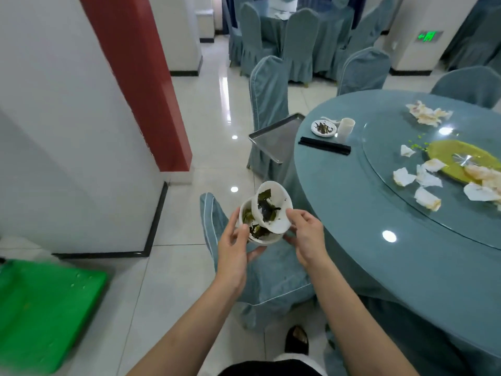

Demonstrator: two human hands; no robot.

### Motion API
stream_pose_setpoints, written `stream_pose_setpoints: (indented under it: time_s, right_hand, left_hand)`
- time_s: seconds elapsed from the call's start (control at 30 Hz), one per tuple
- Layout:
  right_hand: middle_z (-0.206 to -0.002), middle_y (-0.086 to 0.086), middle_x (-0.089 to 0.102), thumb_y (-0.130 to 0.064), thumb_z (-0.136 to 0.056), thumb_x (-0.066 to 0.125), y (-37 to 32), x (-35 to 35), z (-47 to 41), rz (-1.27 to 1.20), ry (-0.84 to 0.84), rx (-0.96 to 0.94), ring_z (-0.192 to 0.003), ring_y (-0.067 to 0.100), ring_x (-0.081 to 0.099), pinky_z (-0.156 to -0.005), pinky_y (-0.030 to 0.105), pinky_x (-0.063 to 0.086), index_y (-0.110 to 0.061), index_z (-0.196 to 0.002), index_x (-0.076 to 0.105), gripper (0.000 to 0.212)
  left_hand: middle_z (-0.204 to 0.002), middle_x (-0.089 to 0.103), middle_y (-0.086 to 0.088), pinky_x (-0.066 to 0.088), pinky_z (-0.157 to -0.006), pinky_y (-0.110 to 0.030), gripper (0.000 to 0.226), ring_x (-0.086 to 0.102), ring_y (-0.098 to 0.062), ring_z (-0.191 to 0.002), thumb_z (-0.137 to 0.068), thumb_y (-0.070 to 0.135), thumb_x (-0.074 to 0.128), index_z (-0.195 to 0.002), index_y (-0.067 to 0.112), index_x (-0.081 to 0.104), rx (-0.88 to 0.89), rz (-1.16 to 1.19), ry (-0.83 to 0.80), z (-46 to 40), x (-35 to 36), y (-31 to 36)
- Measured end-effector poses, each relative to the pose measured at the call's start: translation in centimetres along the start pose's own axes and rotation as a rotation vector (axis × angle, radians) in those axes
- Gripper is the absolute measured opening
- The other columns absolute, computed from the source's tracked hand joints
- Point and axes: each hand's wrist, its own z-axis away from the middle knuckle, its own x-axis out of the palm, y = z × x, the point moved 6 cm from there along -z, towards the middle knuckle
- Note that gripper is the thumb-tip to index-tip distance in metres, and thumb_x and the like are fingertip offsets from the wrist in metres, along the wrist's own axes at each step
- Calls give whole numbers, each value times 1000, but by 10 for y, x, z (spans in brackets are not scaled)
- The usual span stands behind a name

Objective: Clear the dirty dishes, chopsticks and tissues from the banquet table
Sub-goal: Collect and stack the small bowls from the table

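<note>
Dirty dishes and tissues lie scattered on the round blue tabletop [366, 213] that fills the right of the frame, its glass turntable [393, 147] carrying a yellow-smeared centre [444, 153] and crumpled tissues [423, 183] near the right edge. Blue-covered chairs [268, 104] ring it in the upper middle; another chair [271, 272] stands at lower centre under the hands. A green crate [40, 310] sits on the floor at lower left. A metal tray [273, 139] rests on a chair seat, just beside the tabletop's left rim. Black chopsticks [324, 145] lie on the cloth near that rim, with a small plate [323, 128] of leaf scraps, a white spoon [329, 120] and a white cup [345, 128] just above them. At centre frame, off the tabletop, the left hand [234, 248] curls round a lower bowl [259, 234] holding green leaves, while the right hand [306, 234] pinches the rim of an upper bowl [271, 207], tilted on its side and resting in the lower one.
</note>
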Motion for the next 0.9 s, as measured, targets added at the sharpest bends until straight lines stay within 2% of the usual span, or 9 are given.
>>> stream_pose_setpoints:
  time_s: [0.13, 0.3, 0.4, 0.5, 0.7, 0.9]
  right_hand:
    - [-92, 9, 75, -23, -97, 68, 18, 57, 27, 31, -60, 18, -90, 24, 71, -79, 42, 63, 3, -105, 64, 27]
    - [-87, 5, 75, -24, -98, 68, 24, 127, 44, 103, -130, 11, -87, 23, 74, -79, 44, 64, -7, -96, 66, 17]
    - [-93, 10, 73, -24, -97, 68, 27, 163, 42, 124, -150, 23, -87, 26, 74, -74, 38, 63, -8, -97, 66, 17]
    - [-99, 13, 71, -23, -96, 70, 35, 200, 35, 126, -169, 34, -91, 30, 72, -72, 38, 63, -7, -100, 65, 17]
    - [-111, 15, 71, -22, -94, 71, 61, 280, 3, 131, -235, 72, -101, 35, 72, -80, 49, 64, -12, -109, 66, 19]
    - [-105, 9, 74, -14, -94, 68, 61, 364, -56, 122, -247, 46, -95, 27, 73, -76, 45, 65, -15, -109, 70, 15]
  left_hand:
    - [-133, 67, 1, 61, -91, -49, 42, 64, -21, -124, -105, 23, 56, -145, 37, 54, 31, 28, 53, 12, -52, 30]
    - [-136, 63, 1, 62, -88, -47, 38, 61, -22, -126, -106, 27, 54, -141, 40, 56, 76, 58, 103, 12, -109, 61]
    - [-136, 63, 0, 62, -87, -45, 35, 63, -23, -125, -106, 33, 49, -141, 37, 57, 99, 88, 124, 7, -133, 80]
    - [-134, 63, 0, 62, -88, -47, 37, 63, -22, -124, -104, 36, 53, -140, 37, 58, 112, 76, 154, -5, -160, 98]
    - [-131, 63, 1, 62, -87, -49, 46, 64, -20, -122, -98, 31, 61, -144, 37, 55, 112, 45, 234, -52, -223, 125]
    - [-130, 66, 2, 61, -88, -49, 39, 66, -19, -121, -105, 27, 56, -142, 36, 56, 98, 21, 249, -139, -265, 160]
